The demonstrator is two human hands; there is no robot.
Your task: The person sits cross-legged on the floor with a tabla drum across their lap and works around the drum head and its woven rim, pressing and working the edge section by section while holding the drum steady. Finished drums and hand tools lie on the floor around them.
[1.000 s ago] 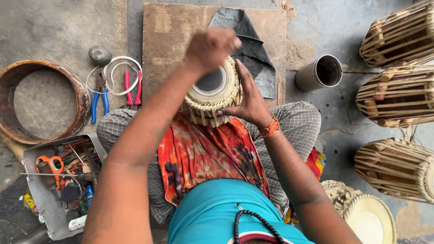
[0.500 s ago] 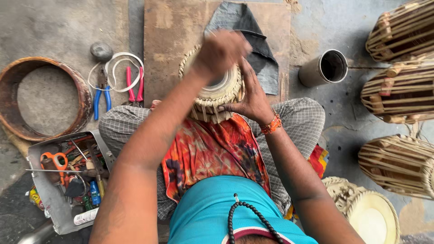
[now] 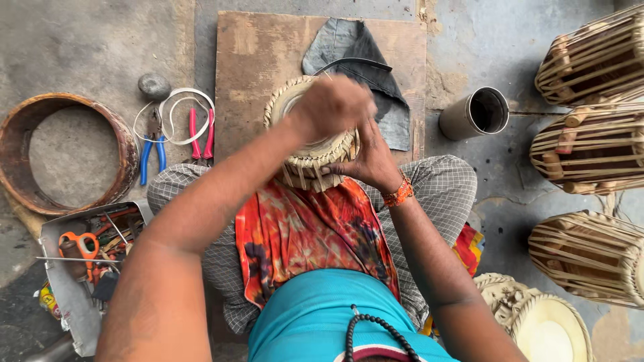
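I had one head camera, looking straight down, close over the lap, floor toward twelve o'clock

The left hand, a closed fist, now sits lower and blurred over the small drum, covering more of its head than before. The right hand has slid closer along the drum's right side, toward the lap.
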